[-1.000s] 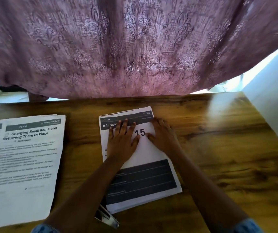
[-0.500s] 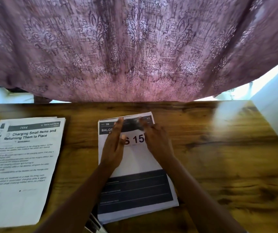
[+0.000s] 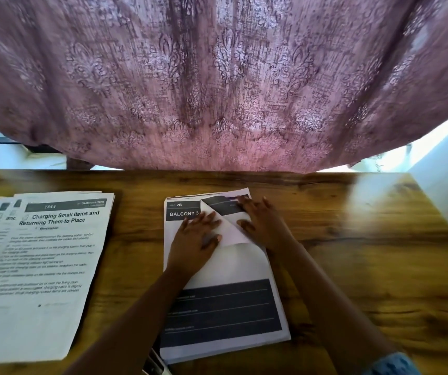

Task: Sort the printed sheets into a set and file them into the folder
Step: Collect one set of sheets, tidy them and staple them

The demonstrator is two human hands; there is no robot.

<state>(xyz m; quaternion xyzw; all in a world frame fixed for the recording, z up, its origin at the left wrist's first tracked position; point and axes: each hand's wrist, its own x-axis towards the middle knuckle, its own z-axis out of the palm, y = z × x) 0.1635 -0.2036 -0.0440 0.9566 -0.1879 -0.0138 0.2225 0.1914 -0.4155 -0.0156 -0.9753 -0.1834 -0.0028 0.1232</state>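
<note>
A stack of printed sheets lies in the middle of the wooden table; its top sheet reads "BALCONY 3" and has a dark block at the bottom. The top sheet's upper right corner is turned back toward the left, showing its white underside and the dark header of the sheet below. My left hand lies flat on the top sheet with fingers spread, its thumb at the flap's lower edge. My right hand rests flat on the uncovered sheet, thumb against the flap. No folder is in view.
A second, fanned pile of sheets headed "Charging Small Items and Returning Them to Place" lies at the left. A metal object, partly hidden, pokes out under the stack's near left corner. A mauve patterned curtain hangs behind the table.
The top sheet's upper right corner has been peeled back to the left. Both hands slid up toward the stack's far edge, and the large number on the sheet is now covered.
</note>
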